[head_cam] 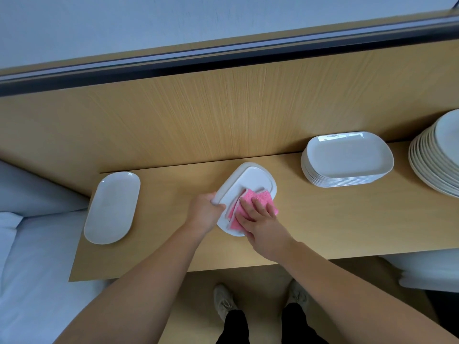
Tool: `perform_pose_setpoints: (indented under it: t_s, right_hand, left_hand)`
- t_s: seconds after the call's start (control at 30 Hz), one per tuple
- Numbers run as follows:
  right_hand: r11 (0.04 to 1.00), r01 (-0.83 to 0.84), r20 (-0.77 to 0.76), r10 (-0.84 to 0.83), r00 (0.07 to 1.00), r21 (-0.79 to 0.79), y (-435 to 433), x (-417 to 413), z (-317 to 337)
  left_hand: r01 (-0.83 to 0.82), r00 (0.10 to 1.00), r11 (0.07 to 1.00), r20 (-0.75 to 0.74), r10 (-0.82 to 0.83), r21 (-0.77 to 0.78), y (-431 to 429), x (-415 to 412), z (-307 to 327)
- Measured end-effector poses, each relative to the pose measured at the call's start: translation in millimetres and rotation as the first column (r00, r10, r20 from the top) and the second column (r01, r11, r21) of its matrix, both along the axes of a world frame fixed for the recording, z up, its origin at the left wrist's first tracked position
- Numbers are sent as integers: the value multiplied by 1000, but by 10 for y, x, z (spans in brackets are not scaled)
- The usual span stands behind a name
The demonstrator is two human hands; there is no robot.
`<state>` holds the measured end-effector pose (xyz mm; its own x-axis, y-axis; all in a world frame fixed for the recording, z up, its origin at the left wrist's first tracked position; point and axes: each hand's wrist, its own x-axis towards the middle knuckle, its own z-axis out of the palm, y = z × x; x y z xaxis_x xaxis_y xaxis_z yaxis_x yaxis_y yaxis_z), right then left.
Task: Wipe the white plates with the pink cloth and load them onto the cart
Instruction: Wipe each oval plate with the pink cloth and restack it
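While you wiped, your left hand [207, 207] gripped the white plate [250, 180] by its left rim, fingers curled round the edge. The plate sat mid-table [323, 219], right in front of you. It looked tipped up on the gripped side, but I couldn't tell for sure.

Your right hand [263, 224] lay on the pink cloth [250, 201], fingers mostly straight, pressing it flat onto the plate's near-right part. It clasped nothing I could see; the thumb was partly hidden at the rim.

Step in hand, imo: the wipe itself, on one plate. Cloth covered only the near end, so the far end prob. needed a pass too.

Elsewhere on the table:
- An oval plate [111, 207] lay alone, well to the left.
- A stack of rectangular plates [347, 160] stood to the right.
- A stack of round plates [437, 155] was at the far right edge, partly cut off.

Which were already wiped, no way to say.

Next move, as I judged it: sweep the cloth across the rest of the surface w/ the left hand steadying the rim, then lift the plate & carry it to the cart. No cart was in view, so you'd likely need to turn to find it. Keep a firm hold, since a glazed rim may slip.
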<state>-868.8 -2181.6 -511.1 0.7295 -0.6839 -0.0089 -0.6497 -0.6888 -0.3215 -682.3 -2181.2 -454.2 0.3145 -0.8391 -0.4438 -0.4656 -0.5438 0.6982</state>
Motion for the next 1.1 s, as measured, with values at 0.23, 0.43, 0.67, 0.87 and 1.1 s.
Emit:
perform_pose_setpoints:
  t_s: [0.23,0.43,0.67,0.87,1.1]
  right_hand:
    - [992,-119,8,119,993,34,-155,-119,-68]
    - [995,53,-120,-42,992,88,-675,-259,130]
    - [999,-19,22,18,1000,43,-669,-37,267]
    - [990,-91,-165,108,980,110,-599,171,70]
    - [999,-22,-147,25,989,23,-952,17,81]
  left_hand:
    - [11,1000,999,3,-11,49,6,36,-57]
    - [-24,1000,999,-17,24,49,22,8,-44]
    - [-39,999,999,-5,39,24,-9,-19,10]
    - [-28,1000,999,7,28,29,1,-3,-55]
    - [-9,1000,999,25,8,47,49,-8,-101]
